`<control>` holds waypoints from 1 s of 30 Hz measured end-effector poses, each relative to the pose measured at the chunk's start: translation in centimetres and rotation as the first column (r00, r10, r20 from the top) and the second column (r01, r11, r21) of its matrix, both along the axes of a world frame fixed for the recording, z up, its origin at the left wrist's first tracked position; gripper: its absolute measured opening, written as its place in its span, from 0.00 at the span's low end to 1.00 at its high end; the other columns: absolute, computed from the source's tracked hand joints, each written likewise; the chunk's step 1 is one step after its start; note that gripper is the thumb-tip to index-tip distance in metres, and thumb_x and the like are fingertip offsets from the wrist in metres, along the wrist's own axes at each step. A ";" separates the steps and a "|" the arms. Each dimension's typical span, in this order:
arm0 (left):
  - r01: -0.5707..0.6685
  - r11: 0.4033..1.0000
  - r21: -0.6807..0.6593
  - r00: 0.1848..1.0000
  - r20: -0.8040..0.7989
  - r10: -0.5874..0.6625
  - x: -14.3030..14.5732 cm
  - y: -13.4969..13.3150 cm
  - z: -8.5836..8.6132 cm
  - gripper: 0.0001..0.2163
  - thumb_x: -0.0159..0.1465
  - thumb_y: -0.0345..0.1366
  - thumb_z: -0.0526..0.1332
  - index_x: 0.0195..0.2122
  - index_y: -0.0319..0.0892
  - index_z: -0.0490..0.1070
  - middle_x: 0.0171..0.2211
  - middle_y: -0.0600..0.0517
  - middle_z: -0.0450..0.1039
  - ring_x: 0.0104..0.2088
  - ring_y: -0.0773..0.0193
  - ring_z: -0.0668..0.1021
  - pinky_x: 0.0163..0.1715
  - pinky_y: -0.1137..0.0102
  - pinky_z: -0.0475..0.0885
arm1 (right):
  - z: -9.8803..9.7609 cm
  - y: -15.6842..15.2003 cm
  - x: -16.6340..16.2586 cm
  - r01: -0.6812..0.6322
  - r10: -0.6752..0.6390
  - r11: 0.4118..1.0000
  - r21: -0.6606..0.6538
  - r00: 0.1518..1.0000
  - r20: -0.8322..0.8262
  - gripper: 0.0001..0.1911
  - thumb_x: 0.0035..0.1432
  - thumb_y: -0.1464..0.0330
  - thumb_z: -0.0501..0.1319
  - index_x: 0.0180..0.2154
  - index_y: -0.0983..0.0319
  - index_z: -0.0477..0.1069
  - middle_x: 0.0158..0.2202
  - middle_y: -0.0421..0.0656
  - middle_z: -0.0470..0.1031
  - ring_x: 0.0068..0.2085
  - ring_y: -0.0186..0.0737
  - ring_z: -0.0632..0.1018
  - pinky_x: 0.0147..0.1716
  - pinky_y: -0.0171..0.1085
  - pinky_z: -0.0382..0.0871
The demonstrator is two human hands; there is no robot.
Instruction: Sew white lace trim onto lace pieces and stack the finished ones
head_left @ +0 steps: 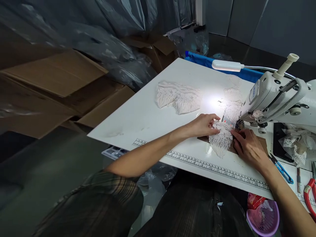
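Note:
A piece of white lace (220, 144) lies on the table just in front of the sewing machine (271, 95). My left hand (203, 125) pinches its upper left edge between thumb and fingers. At the lace's right edge, close to the needle area, my right hand (249, 144) has its fingertips pressed on the fabric. More lace (232, 95) stretches behind the needle toward the table's far side. Brown card or board shows beneath the lace and my right hand. The needle tip itself is too small to make out.
Another gathered lace piece (179, 97) lies on the white table (148, 115). A lit lamp (227, 65) shines above. Blue thread snips (281, 168), red-handled pliers or scissors (307, 194) and lace scraps (296, 144) are at the right. Below hangs a purple basket (268, 223); cardboard boxes (54, 72) stand left.

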State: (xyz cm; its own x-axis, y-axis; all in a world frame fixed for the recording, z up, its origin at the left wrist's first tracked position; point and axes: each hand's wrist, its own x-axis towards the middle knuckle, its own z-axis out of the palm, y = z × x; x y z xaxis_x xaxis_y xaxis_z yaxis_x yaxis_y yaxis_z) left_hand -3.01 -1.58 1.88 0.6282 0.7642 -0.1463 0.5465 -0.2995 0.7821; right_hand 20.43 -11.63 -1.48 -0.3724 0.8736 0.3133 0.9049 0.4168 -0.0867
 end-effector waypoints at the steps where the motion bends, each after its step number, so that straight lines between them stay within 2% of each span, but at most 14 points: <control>1: -0.012 1.000 0.008 1.000 0.010 0.012 0.0 0.0 -0.1 0.28 0.57 0.45 0.66 0.56 0.36 0.69 0.30 0.53 0.69 0.29 0.65 0.72 0.28 0.70 0.65 | 0.2 0.1 0.2 -0.001 0.001 1.000 -0.015 1.000 0.004 0.20 0.67 0.64 0.51 0.55 0.60 0.73 0.42 0.53 0.72 0.41 0.48 0.74 0.41 0.48 0.75; 5: -0.045 0.999 -0.031 0.998 0.045 0.046 0.1 -0.1 -0.2 0.30 0.56 0.46 0.68 0.56 0.36 0.68 0.31 0.53 0.70 0.30 0.64 0.74 0.30 0.69 0.67 | 0.6 0.5 1.2 -0.020 0.001 0.993 -0.115 0.987 -0.163 0.20 0.67 0.63 0.52 0.56 0.57 0.72 0.43 0.50 0.74 0.41 0.45 0.77 0.41 0.45 0.76; 9: -0.055 0.996 -0.072 0.996 0.063 0.060 0.0 0.1 -0.1 0.32 0.54 0.47 0.70 0.56 0.38 0.68 0.31 0.54 0.71 0.30 0.63 0.75 0.31 0.69 0.68 | 0.2 0.5 1.9 0.092 -0.160 0.978 -0.185 0.903 -0.399 0.18 0.65 0.62 0.54 0.52 0.55 0.75 0.43 0.46 0.78 0.39 0.43 0.79 0.39 0.44 0.77; 11: -0.058 0.992 -0.112 0.996 0.062 0.065 0.0 0.2 0.0 0.31 0.55 0.45 0.70 0.57 0.38 0.68 0.29 0.55 0.71 0.30 0.63 0.75 0.31 0.68 0.67 | -0.2 0.5 1.9 0.155 -0.233 0.967 -0.201 0.859 -0.457 0.17 0.64 0.61 0.54 0.50 0.56 0.76 0.41 0.45 0.80 0.38 0.43 0.79 0.39 0.44 0.76; 13: -0.064 0.985 -0.161 0.996 0.058 0.075 0.0 0.3 0.1 0.30 0.55 0.43 0.70 0.57 0.37 0.68 0.28 0.56 0.69 0.30 0.64 0.75 0.31 0.68 0.66 | -0.3 0.4 1.8 0.170 -0.248 0.965 -0.200 0.841 -0.480 0.18 0.63 0.61 0.54 0.48 0.57 0.77 0.39 0.45 0.80 0.38 0.43 0.79 0.39 0.44 0.76; 19: -0.083 0.967 -0.243 0.995 0.042 0.096 0.1 0.4 0.6 0.28 0.56 0.39 0.71 0.57 0.36 0.68 0.26 0.58 0.65 0.27 0.67 0.71 0.29 0.69 0.63 | -0.2 0.4 1.5 0.156 -0.203 0.979 -0.134 0.844 -0.496 0.16 0.62 0.63 0.55 0.46 0.58 0.78 0.37 0.45 0.81 0.38 0.43 0.80 0.40 0.44 0.76; 24: -0.084 0.977 -0.196 0.995 0.039 0.094 0.1 0.5 0.1 0.27 0.56 0.39 0.71 0.56 0.37 0.69 0.26 0.57 0.64 0.27 0.67 0.71 0.28 0.69 0.64 | -0.1 0.0 1.2 0.142 -0.173 0.985 -0.099 0.856 -0.488 0.16 0.63 0.65 0.55 0.47 0.58 0.78 0.37 0.45 0.79 0.38 0.42 0.79 0.39 0.43 0.76; 27: -0.070 0.988 -0.138 0.995 0.057 0.079 0.1 0.6 -0.5 0.27 0.56 0.40 0.70 0.55 0.38 0.69 0.26 0.57 0.64 0.27 0.67 0.71 0.28 0.69 0.64 | 0.2 -0.7 0.7 0.017 -0.064 0.994 -0.104 0.882 -0.467 0.17 0.65 0.67 0.53 0.49 0.57 0.77 0.39 0.45 0.78 0.39 0.40 0.79 0.41 0.42 0.76; 30: -0.058 0.993 -0.099 0.996 0.065 0.065 0.0 0.7 -1.0 0.28 0.56 0.41 0.70 0.56 0.37 0.69 0.26 0.56 0.65 0.28 0.66 0.72 0.27 0.69 0.65 | 0.4 -1.2 0.2 -0.113 0.059 0.985 -0.131 0.932 -0.357 0.18 0.65 0.69 0.53 0.50 0.55 0.78 0.40 0.46 0.77 0.40 0.40 0.78 0.41 0.42 0.75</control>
